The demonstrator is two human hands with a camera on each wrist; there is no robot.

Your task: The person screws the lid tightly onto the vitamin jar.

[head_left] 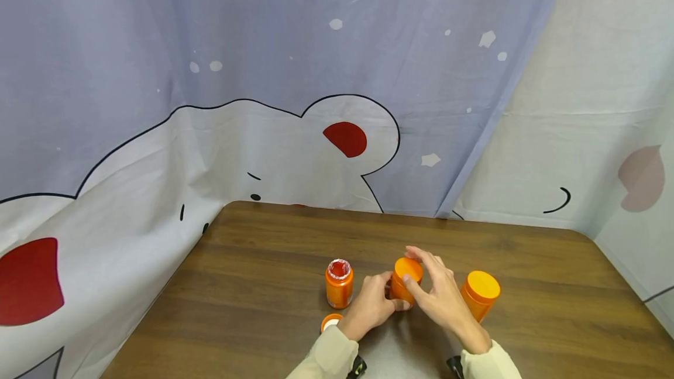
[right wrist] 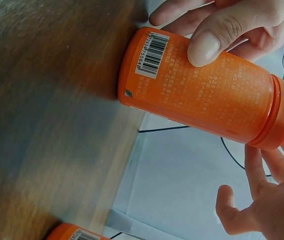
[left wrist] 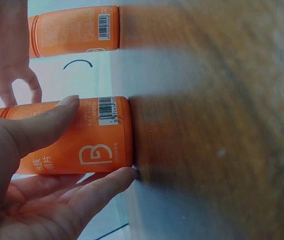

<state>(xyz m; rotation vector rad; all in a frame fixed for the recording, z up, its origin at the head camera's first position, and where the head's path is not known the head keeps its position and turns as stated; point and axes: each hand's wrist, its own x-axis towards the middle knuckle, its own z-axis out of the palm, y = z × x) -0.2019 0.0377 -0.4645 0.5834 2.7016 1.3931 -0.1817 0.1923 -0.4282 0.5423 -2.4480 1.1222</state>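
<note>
My left hand (head_left: pixel 371 307) grips the body of an orange plastic pill bottle (head_left: pixel 401 292), thumb on one side and fingers round the other. This bottle stands on the table, its barcode and white lettering showing in the left wrist view. Over its orange screw cap (head_left: pixel 409 269) is my right hand (head_left: pixel 443 297), thumb at the near edge and fingers on the far side. In the right wrist view, some right fingers (right wrist: pixel 255 167) touch the cap's rim while another is bent away from it.
Left of the hands stands an uncapped orange bottle (head_left: pixel 339 291) with torn foil round its mouth. Nearer lies an orange cap (head_left: pixel 327 320), white inside, partly behind the left wrist. A capped orange bottle (head_left: pixel 478 300) stands beside the right wrist. Printed curtains (head_left: pixel 284 151) border the wooden table (head_left: pixel 253 285).
</note>
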